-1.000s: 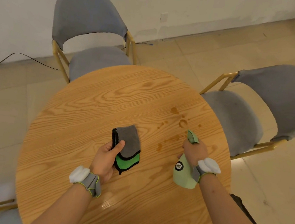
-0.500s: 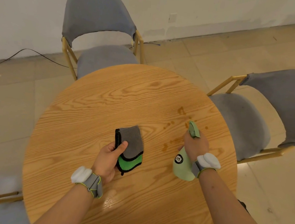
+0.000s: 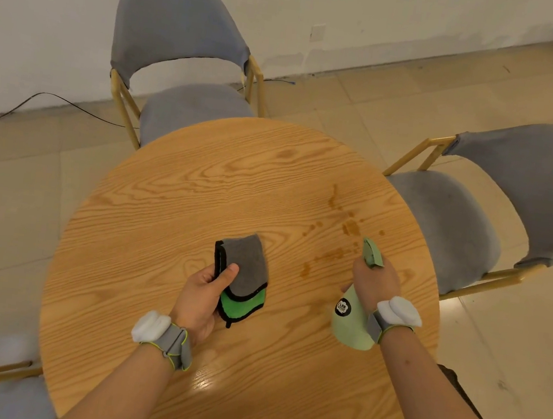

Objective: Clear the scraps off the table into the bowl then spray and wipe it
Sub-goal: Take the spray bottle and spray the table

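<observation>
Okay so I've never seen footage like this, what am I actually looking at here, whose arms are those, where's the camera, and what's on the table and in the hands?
There is no machine here. These are a person's two bare arms, seen from a wide-angle camera worn on their head, looking forward and down. That is why the arms come in from the bottom edge and the room looks bent.

Each wrist wears a grey strap with a white pod; what these are for cannot be told from the picture.

The left hand grips a folded cloth, grey on top with green underneath. The right hand grips a pale green spray bottle, its nozzle pointing away from the person.

They stand at a round wooden table. On it, just ahead of the nozzle, are brown wet-looking spots. Grey padded chairs stand around the table.
</observation>
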Tool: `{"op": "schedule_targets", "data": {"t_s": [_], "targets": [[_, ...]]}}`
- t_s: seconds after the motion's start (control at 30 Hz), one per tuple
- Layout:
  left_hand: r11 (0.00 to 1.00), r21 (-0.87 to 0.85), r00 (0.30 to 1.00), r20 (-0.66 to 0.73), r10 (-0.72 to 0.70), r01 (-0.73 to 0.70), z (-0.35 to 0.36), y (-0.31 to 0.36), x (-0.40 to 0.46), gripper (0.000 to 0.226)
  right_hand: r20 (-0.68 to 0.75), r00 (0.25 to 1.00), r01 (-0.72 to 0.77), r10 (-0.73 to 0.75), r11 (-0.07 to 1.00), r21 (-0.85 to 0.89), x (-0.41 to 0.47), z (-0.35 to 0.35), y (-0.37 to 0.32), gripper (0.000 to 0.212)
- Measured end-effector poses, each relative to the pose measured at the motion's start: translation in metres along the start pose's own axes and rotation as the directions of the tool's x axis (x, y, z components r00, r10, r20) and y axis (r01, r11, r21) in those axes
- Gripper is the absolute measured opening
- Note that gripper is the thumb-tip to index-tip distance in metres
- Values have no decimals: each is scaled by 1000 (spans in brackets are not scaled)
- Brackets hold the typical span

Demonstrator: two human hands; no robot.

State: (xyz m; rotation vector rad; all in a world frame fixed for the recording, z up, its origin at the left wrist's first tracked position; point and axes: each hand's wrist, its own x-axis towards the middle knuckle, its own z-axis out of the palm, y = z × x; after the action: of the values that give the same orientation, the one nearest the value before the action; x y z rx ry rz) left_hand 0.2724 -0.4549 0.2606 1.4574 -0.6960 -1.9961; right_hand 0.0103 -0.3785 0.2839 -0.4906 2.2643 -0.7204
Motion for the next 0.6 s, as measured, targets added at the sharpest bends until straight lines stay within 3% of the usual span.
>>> {"op": "schedule_targets", "data": {"t_s": [0.2,0.6], "targets": [[999,32,1000,14,-13,13,8,-3,-2,24,-25,997,-70,71,998,2,-8,-6,28,18],[999,52,999,54,-6,3,14,-11,-10,21,-1,998,-64,64,998,21,-15,-16,40,21]]}}
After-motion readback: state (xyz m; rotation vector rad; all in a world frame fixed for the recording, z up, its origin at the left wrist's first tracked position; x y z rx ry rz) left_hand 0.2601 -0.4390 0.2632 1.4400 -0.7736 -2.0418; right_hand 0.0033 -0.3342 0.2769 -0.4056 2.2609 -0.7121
